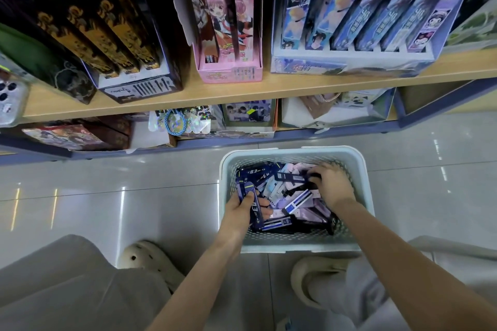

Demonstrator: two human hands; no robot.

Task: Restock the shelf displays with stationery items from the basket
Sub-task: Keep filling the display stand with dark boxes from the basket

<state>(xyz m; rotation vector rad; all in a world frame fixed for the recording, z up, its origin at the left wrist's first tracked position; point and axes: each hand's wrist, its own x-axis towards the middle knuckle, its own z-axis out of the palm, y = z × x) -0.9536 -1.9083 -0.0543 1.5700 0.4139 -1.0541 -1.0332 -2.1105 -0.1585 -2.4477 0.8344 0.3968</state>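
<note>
A pale perforated basket (295, 246) is set on the tiled floor (134, 196) at 5 o'clock of the view, near the wooden shelf (242, 90). It is filled with loose stationery packets (293, 197). A dark blue packet (255, 205) is gripped by the left hand (240, 208) at the basket's 8 o'clock side, with the thumb pressed on its face. The right hand (333, 183) is seen in the pile at 2 o'clock, its fingers curled over a black item (313, 177); whether that item is held cannot be told.
</note>
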